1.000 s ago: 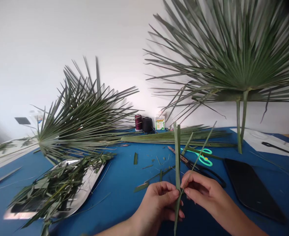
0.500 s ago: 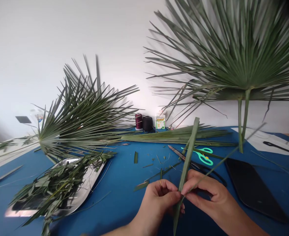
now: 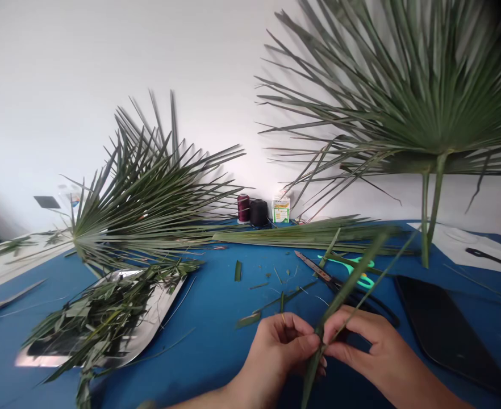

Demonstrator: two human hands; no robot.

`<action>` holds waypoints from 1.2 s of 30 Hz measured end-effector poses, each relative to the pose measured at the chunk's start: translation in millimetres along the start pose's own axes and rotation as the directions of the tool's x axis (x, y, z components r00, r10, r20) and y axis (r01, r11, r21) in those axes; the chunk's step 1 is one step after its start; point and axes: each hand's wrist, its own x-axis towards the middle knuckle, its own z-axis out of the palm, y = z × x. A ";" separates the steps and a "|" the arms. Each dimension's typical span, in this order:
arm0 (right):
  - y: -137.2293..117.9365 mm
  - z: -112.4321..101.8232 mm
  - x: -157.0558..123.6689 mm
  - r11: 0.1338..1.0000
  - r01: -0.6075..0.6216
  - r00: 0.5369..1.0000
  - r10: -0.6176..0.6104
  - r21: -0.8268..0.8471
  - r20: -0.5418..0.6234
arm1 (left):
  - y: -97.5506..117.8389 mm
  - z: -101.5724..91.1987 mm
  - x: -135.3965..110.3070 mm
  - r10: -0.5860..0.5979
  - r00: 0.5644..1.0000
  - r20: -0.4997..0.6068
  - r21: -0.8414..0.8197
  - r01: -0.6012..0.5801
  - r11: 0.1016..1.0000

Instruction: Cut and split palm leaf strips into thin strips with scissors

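Note:
My left hand [image 3: 282, 349] and my right hand [image 3: 363, 341] meet low in the middle, both pinched on one long green palm leaf strip [image 3: 347, 284]. The strip slants up to the right from my fingers, its lower end hanging past the bottom edge. A thinner sliver [image 3: 387, 267] splits off beside it toward the right. Scissors with teal handles [image 3: 353, 271] lie on the blue table [image 3: 216, 318] just behind my right hand.
A fan palm frond [image 3: 148, 199] lies at the left, another [image 3: 412, 108] stands at the right against the wall. A metal tray [image 3: 152, 321] of leaf scraps sits front left. Thread spools [image 3: 251, 211], a small box [image 3: 280, 210], a dark flat slab [image 3: 442, 329] and white paper [image 3: 467, 247] lie around.
The strip has swung from upright to a slant toward the right. The thin sliver has peeled further away. My hands stay pinched at the same spot.

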 end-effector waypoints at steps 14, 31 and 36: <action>-5.9 -2.3 1.9 0.975 -0.141 0.990 0.143 0.171 -0.003 | -0.8 1.4 1.2 -0.019 1.000 0.012 0.069 0.019 0.997; -5.2 5.1 3.8 0.881 -0.366 0.930 0.331 0.301 0.161 | -1.1 7.0 0.7 0.058 0.998 -0.036 0.260 -0.046 0.964; -6.1 3.4 4.4 0.872 -0.362 0.931 0.322 0.330 0.173 | -4.0 6.1 0.1 0.043 0.999 -0.021 0.212 -0.038 0.977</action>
